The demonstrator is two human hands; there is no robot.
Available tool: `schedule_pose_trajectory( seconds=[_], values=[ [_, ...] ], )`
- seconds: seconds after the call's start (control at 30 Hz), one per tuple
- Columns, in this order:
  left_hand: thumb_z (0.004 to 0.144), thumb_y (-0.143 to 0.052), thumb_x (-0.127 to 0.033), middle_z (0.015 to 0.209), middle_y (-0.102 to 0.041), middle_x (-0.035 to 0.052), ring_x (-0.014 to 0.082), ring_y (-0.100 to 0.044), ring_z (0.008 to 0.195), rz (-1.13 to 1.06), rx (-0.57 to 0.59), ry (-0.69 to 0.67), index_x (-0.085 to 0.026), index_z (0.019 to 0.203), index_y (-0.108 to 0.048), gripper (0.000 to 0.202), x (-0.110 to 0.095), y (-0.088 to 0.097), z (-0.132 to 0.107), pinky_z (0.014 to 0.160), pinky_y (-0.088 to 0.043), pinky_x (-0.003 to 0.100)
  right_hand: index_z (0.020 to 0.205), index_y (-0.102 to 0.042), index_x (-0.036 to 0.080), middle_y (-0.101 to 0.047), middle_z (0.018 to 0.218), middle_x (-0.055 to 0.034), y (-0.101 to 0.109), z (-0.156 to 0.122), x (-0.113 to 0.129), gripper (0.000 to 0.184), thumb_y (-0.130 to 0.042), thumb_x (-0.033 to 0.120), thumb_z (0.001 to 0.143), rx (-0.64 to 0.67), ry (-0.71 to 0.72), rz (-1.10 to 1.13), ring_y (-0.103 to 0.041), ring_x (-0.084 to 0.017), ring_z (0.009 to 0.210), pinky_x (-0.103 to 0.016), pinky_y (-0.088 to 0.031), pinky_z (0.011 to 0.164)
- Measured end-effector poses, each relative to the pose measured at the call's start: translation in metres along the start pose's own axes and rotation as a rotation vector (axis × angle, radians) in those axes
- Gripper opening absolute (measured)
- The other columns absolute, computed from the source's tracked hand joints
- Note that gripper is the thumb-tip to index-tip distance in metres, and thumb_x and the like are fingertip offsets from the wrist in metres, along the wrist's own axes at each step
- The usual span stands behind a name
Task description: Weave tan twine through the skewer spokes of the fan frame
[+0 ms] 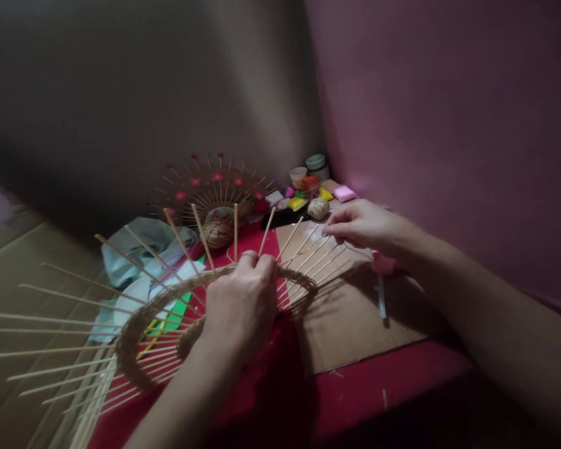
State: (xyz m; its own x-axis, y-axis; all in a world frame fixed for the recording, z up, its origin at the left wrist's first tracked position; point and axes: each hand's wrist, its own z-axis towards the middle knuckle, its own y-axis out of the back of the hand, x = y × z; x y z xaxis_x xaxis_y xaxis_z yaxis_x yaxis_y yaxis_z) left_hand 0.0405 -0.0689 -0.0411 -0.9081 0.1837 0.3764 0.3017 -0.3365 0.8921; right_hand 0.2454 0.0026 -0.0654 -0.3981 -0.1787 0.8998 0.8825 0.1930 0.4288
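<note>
A round frame (138, 324) wrapped in jute twine, with several thin wooden sticks radiating outward, stands tilted on the red table. My left hand (243, 299) is closed on the frame's upper rim, fingers pinched among the sticks. Farther right, my right hand (359, 226) is pinched over the tips of the sticks, above a sheet of brown cardboard (355, 318); what it pinches is too thin to make out.
A second stick frame with pink flowers (210, 187) leans at the back. Two balls of twine (217, 232) (318, 208), coloured clay packets (343, 193), small cups (298, 176), a white stick tool (381, 298) and crumpled cloth (140, 249) lie around. A pink wall closes the right side.
</note>
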Motion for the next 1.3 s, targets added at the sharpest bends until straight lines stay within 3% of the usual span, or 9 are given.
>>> schedule_pose_trajectory(
  seconds=[0.1, 0.2, 0.33, 0.47, 0.67, 0.77, 0.97, 1.1, 1.3],
  values=[
    [0.087, -0.042, -0.026, 0.088, -0.060, 0.0048, 0.0181, -0.059, 0.062, 0.009, -0.003, 0.015, -0.021, 0.087, -0.060, 0.019, 0.002, 0.001, 0.000, 0.046, -0.031, 0.027, 0.071, -0.062, 0.012, -0.053, 0.055, -0.0010, 0.000, -0.001, 0.003, 0.013, -0.053, 0.020, 0.076, -0.031, -0.071, 0.039, -0.030, -0.006, 0.039, -0.024, -0.020, 0.039],
    [0.088, -0.041, -0.028, 0.086, -0.060, 0.0047, 0.0180, -0.059, 0.061, 0.020, -0.023, 0.024, -0.020, 0.084, -0.060, 0.021, 0.005, 0.001, 0.001, 0.048, -0.031, 0.027, 0.070, -0.062, 0.012, -0.055, 0.056, -0.0013, 0.001, -0.003, 0.005, 0.010, -0.055, 0.017, 0.074, -0.052, -0.069, -0.046, -0.037, -0.007, 0.042, -0.024, -0.025, 0.041],
    [0.088, -0.038, -0.030, 0.081, -0.059, 0.0041, 0.0182, -0.059, 0.062, 0.029, -0.061, 0.026, -0.020, 0.082, -0.059, 0.024, 0.011, -0.002, 0.004, 0.050, -0.032, 0.027, 0.067, -0.063, 0.013, -0.061, 0.062, -0.0030, 0.001, -0.003, 0.002, 0.006, -0.059, 0.015, 0.071, -0.014, 0.088, -0.134, -0.052, -0.012, 0.057, -0.025, -0.038, 0.052],
    [0.089, -0.036, -0.030, 0.082, -0.060, 0.0040, 0.0187, -0.060, 0.063, 0.040, -0.080, 0.032, -0.020, 0.083, -0.059, 0.026, 0.016, -0.008, 0.008, 0.051, -0.033, 0.028, 0.081, -0.071, 0.015, -0.068, 0.073, -0.0042, -0.007, -0.006, -0.004, 0.016, -0.057, 0.017, 0.073, 0.110, 0.206, -0.182, -0.058, -0.014, 0.066, -0.026, -0.043, 0.061],
    [0.089, -0.036, -0.028, 0.080, -0.061, 0.0044, 0.0189, -0.060, 0.062, 0.050, -0.062, 0.057, -0.020, 0.084, -0.060, 0.026, 0.017, -0.013, 0.011, 0.048, -0.031, 0.028, 0.099, -0.070, 0.026, -0.072, 0.083, -0.0030, -0.037, -0.016, -0.008, 0.032, -0.051, 0.014, 0.076, 0.283, 0.406, -0.444, -0.060, -0.014, 0.067, -0.025, -0.039, 0.061],
    [0.088, -0.036, -0.028, 0.078, -0.061, 0.0047, 0.0185, -0.059, 0.057, 0.064, -0.064, 0.024, -0.020, 0.083, -0.060, 0.025, 0.015, -0.013, 0.010, 0.046, -0.028, 0.028, 0.092, -0.070, 0.023, -0.070, 0.076, -0.0042, -0.047, -0.021, -0.009, 0.027, -0.052, 0.013, 0.075, 0.331, 0.469, -0.548, -0.057, -0.013, 0.063, -0.024, -0.035, 0.057],
    [0.089, -0.038, -0.026, 0.079, -0.061, 0.0040, 0.0191, -0.059, 0.057, 0.055, -0.048, 0.007, -0.020, 0.082, -0.060, 0.023, 0.011, -0.010, 0.009, 0.044, -0.026, 0.027, 0.072, -0.064, 0.018, -0.064, 0.065, -0.0025, -0.050, -0.021, -0.014, 0.018, -0.048, 0.010, 0.073, 0.318, 0.404, -0.571, -0.050, -0.011, 0.056, -0.023, -0.030, 0.052],
    [0.089, -0.038, -0.026, 0.081, -0.061, 0.0041, 0.0193, -0.060, 0.058, 0.046, -0.037, -0.012, -0.021, 0.084, -0.060, 0.023, 0.010, -0.007, 0.008, 0.044, -0.027, 0.028, 0.073, -0.063, 0.019, -0.064, 0.067, -0.0028, -0.054, -0.021, -0.019, 0.020, -0.046, 0.008, 0.072, 0.372, 0.369, -0.511, -0.052, -0.012, 0.058, -0.024, -0.032, 0.054],
    [0.089, -0.037, -0.026, 0.079, -0.060, 0.0047, 0.0198, -0.061, 0.060, 0.049, -0.018, -0.024, -0.020, 0.085, -0.060, 0.024, 0.010, -0.005, 0.006, 0.044, -0.030, 0.027, 0.081, -0.062, 0.019, -0.066, 0.073, -0.0055, -0.060, -0.027, -0.017, 0.017, -0.045, 0.020, 0.082, 0.335, 0.433, -0.636, -0.053, -0.014, 0.058, -0.024, -0.027, 0.049]
  ],
)
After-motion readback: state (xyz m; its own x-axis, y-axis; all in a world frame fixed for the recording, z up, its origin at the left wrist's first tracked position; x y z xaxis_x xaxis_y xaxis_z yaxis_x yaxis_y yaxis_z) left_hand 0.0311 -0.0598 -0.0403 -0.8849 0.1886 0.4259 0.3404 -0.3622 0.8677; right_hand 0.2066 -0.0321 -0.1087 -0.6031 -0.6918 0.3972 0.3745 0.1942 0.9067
